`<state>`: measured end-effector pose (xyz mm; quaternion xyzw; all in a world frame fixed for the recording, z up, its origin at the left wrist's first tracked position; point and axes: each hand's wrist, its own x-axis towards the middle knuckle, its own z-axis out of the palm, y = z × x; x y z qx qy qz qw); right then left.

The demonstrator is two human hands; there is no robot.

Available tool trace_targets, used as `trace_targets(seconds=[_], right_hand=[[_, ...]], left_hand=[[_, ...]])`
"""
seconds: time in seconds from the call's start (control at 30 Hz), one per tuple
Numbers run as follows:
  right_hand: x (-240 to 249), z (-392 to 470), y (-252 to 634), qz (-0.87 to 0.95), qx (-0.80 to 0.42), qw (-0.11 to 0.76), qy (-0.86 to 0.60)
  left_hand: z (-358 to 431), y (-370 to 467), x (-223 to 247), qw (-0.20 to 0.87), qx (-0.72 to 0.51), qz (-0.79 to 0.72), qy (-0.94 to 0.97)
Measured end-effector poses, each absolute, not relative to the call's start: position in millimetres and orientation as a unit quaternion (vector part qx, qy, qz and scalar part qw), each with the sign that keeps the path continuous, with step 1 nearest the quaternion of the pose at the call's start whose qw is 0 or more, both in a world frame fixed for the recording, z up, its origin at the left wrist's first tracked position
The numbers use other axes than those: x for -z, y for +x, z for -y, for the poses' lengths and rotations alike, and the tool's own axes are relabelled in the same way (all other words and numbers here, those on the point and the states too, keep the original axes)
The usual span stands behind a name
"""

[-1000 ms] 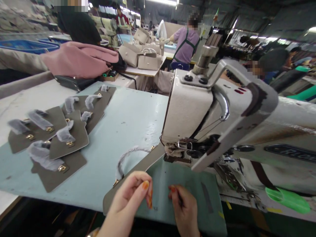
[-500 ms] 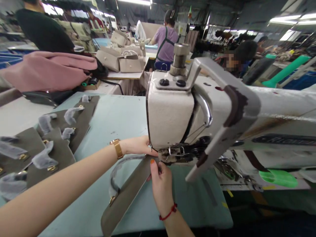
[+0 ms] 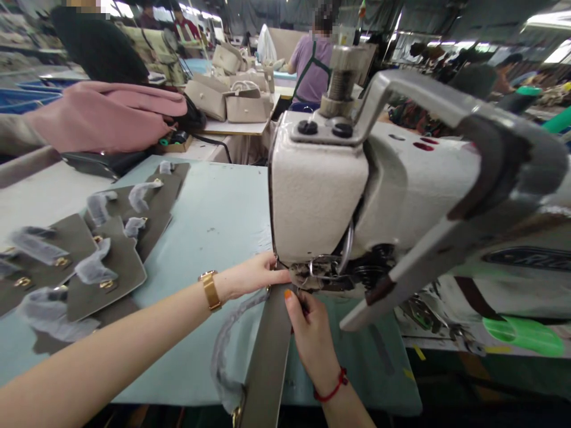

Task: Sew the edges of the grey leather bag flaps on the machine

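Observation:
A long grey-brown bag panel (image 3: 266,368) with a plastic-wrapped handle (image 3: 222,351) and gold-coloured fittings runs up to the sewing machine head (image 3: 316,190). My left hand (image 3: 252,277) lies at the panel's far end, thumb stretched across it and apart from the forefinger. The machine head hides its other fingertips. On the right edge, my right hand (image 3: 312,327) pinches the panel, thumb on top and fingers curled beside and under it. The needle area is mostly covered by the machine's metal parts.
Several similar panels (image 3: 107,267) with wrapped handles lie on the left of the pale blue worktop (image 3: 214,220). A grey metal guard (image 3: 428,261) juts out right of my right hand. Pink material (image 3: 111,116) and beige bags (image 3: 247,106) are farther back, with co-workers beyond.
The panel has turned closer to pointing straight at me, its near end swinging right. Both hands have stayed on it beside the machine. My view has shifted slightly.

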<state>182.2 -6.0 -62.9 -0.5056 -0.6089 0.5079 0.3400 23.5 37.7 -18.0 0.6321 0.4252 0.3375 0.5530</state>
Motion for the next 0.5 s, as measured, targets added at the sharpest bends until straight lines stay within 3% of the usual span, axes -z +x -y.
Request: trace_targets(seconds=[0.5], right_hand=[[54,-4,214,0.594,-0.617,0.256,-0.449]], left_hand=[[-21,19,25,0.518,-0.339,-0.548,0.562]])
